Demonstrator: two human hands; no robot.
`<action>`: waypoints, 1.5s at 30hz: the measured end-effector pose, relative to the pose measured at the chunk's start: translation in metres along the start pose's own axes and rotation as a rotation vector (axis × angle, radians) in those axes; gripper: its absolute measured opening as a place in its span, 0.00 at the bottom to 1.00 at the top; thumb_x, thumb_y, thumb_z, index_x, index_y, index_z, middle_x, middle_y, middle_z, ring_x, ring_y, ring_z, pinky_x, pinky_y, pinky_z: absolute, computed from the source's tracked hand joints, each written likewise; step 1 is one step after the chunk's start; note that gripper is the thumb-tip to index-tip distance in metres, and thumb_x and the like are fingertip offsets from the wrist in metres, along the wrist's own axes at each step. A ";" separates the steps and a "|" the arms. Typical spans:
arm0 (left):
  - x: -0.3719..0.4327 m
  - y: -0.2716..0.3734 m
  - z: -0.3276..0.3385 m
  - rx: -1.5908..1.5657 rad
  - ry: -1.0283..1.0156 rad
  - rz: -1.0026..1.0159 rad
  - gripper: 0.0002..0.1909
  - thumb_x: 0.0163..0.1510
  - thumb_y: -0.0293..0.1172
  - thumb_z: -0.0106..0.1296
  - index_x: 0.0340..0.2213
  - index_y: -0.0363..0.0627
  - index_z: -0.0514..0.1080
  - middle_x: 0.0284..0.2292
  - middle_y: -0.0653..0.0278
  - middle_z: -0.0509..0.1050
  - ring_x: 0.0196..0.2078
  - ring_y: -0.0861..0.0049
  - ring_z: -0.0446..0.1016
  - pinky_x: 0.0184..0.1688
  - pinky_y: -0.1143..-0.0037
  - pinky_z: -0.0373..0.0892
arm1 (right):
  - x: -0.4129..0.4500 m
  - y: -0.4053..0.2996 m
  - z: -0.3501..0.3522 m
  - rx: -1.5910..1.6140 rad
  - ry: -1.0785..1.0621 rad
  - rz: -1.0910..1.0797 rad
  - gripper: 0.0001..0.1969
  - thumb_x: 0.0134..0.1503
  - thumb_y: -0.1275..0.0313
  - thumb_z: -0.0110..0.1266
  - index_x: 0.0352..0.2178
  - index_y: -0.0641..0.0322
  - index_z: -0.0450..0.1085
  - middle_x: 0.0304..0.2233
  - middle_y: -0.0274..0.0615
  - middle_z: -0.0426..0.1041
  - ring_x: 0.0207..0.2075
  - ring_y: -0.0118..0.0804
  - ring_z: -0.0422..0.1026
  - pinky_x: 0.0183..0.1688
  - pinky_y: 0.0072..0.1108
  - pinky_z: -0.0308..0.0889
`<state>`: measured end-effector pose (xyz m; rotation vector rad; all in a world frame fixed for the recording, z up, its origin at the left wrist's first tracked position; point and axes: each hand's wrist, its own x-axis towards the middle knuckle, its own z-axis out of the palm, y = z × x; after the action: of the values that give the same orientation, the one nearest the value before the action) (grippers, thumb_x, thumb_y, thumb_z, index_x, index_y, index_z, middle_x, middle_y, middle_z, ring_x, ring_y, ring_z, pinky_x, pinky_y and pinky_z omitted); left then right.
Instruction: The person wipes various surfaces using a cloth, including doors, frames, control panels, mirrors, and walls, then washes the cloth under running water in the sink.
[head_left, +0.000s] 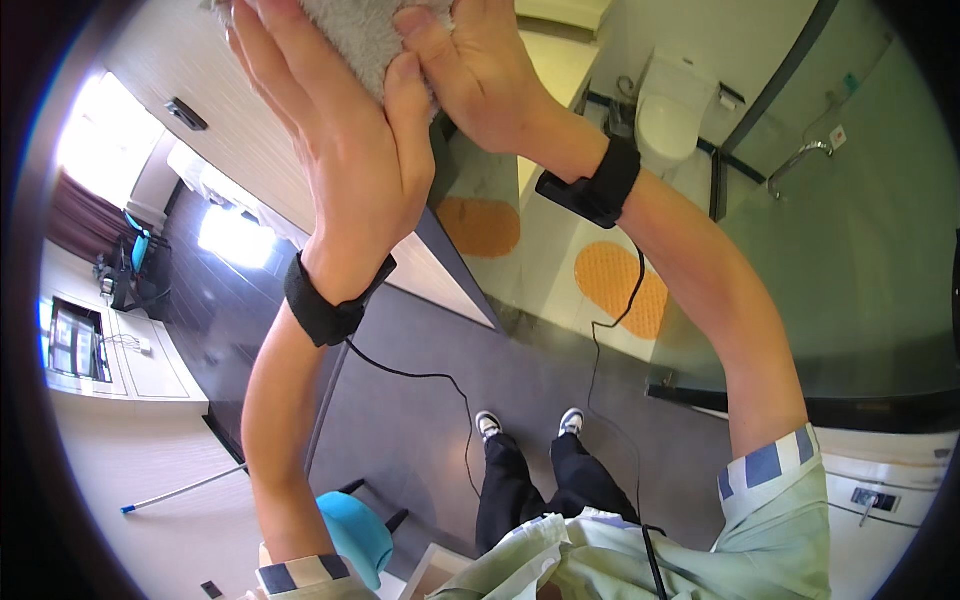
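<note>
At the top of the head view, a fluffy light grey cloth is held between both hands. My left hand lies along its left side and lower edge, fingers stretched upward and thumb against the cloth. From the right, my right hand presses the cloth with its thumb; its other fingers run partly out of the picture. The two thumbs are close together on the cloth. Behind the hands is the edge of a pale wood-grain door or panel. Each wrist bears a black strap with a cable.
Orange mats lie on the bathroom floor, with a white toilet beyond. A glass partition stands at right. A blue chair is at lower left, near a pole. Thin black cables hang from the wrists.
</note>
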<state>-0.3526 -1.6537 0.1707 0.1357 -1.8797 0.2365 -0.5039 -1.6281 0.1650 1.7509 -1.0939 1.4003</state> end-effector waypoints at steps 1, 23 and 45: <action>-0.012 0.004 0.003 0.039 -0.005 -0.034 0.42 0.62 0.35 0.43 0.64 0.31 0.30 0.64 0.32 0.35 0.67 0.41 0.37 0.67 0.57 0.38 | -0.015 -0.002 0.004 0.015 0.004 0.036 0.39 0.64 0.60 0.41 0.63 0.80 0.34 0.65 0.71 0.31 0.67 0.68 0.31 0.67 0.45 0.28; -0.224 0.006 0.068 -0.250 -0.194 -0.155 0.57 0.52 0.30 0.48 0.61 0.40 0.13 0.62 0.36 0.30 0.60 0.48 0.50 0.62 0.52 0.48 | -0.232 -0.006 0.051 0.031 0.058 0.177 0.35 0.54 0.47 0.54 0.56 0.57 0.59 0.63 0.59 0.49 0.63 0.66 0.48 0.63 0.51 0.47; -0.683 0.030 0.160 -0.364 -0.277 -0.570 0.42 0.54 0.26 0.41 0.58 0.32 0.25 0.53 0.47 0.48 0.55 0.68 0.55 0.57 0.72 0.55 | -0.640 -0.009 0.151 0.164 -0.077 0.275 0.42 0.50 0.45 0.55 0.62 0.51 0.55 0.66 0.47 0.46 0.67 0.60 0.41 0.66 0.52 0.43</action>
<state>-0.2914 -1.6783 -0.5285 0.4611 -2.0371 -0.5355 -0.4844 -1.6172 -0.4928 1.8350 -1.3348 1.6388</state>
